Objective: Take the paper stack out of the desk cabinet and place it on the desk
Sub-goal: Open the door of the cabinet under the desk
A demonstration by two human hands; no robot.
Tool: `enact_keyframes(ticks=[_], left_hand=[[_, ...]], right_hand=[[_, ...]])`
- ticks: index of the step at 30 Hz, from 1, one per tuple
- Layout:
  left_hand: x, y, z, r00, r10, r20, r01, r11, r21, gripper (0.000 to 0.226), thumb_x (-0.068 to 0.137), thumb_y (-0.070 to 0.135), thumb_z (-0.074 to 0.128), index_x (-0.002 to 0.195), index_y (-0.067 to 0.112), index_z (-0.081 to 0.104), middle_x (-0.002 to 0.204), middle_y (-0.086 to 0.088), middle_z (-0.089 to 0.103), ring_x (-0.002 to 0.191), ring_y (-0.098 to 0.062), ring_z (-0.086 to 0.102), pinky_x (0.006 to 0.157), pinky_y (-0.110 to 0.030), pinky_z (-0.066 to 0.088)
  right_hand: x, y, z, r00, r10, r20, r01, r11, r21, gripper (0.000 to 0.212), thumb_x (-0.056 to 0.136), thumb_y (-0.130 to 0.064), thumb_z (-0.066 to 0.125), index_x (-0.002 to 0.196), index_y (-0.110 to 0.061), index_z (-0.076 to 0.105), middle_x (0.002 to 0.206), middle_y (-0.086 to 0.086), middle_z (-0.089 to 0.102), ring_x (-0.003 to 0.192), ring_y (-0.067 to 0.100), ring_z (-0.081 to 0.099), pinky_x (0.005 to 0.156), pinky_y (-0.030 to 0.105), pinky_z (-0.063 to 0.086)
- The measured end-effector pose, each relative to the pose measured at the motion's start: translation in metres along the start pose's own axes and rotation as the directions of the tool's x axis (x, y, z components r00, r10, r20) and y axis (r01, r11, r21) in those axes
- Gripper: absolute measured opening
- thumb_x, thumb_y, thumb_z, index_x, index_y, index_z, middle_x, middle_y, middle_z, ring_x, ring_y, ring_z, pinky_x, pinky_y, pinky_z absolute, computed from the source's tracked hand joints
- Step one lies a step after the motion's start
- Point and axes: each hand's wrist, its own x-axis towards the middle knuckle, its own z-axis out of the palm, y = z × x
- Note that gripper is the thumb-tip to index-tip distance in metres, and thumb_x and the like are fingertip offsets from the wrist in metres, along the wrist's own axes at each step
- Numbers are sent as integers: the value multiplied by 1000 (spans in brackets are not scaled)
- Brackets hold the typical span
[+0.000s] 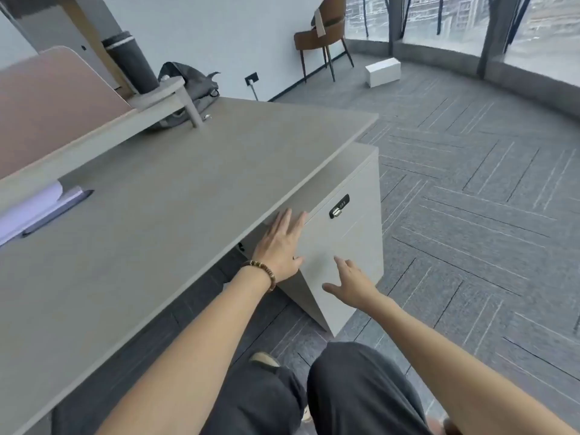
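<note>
A pale grey desk cabinet (348,246) stands under the right end of the grey desk (175,189), its front shut, with a black combination lock (339,206) near the top. My left hand (281,246), with a bead bracelet on the wrist, lies flat with fingers spread against the cabinet's upper left corner, just under the desk edge. My right hand (353,285) hovers open at the cabinet's lower front, fingers apart, holding nothing. No paper stack from inside the cabinet is visible.
White papers with a dark pen (40,211) lie at the desk's left edge. A dark backpack (188,86) and a small shelf with a black cylinder (131,61) sit at the back. A brown chair (323,36) and a white box (383,72) stand on the carpet.
</note>
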Motion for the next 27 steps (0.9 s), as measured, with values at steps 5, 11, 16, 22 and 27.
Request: enact_keyframes(ticks=[5,11,16,22,27], left_hand=[[22,-13,11,998,53,-17,-51,992,113,106,86,32,71,158,21,-5,167,-15,-6,154,-29,-7,122,-37,-6],[33,-21,25,989,107,-99,-90,982,165,113,81,30,77,158,22,-6,168,-11,-2,154,-27,-6,122,-35,-7],[35,-22,32,982,105,-159,-81,986,147,114,78,26,79,158,25,-3,168,-8,2,155,-26,-2,123,-34,-5],[36,-21,34,979,97,-181,-73,988,132,113,79,24,78,158,26,-3,168,-7,3,155,-25,-2,119,-30,-8],[35,-20,35,976,88,-201,-67,991,113,111,78,21,78,158,27,1,168,-6,6,155,-23,0,121,-31,-5]], right_hand=[[16,2,27,1000,27,-16,-25,992,126,99,90,-47,64,160,-11,4,160,15,24,142,35,38,111,41,37],[38,3,64,993,72,-92,-41,951,305,118,78,-53,72,159,-12,-4,166,7,8,150,28,29,117,40,36],[51,-4,83,971,137,-194,-44,907,419,125,72,-51,78,157,-21,-9,163,5,3,152,30,19,117,45,37],[60,-10,93,935,218,-279,-91,909,406,128,71,-61,76,156,-18,-9,166,12,3,154,30,12,124,45,24],[58,-6,91,922,199,-332,-96,948,304,125,69,-64,72,156,-14,-2,165,14,12,152,31,18,122,46,28]])
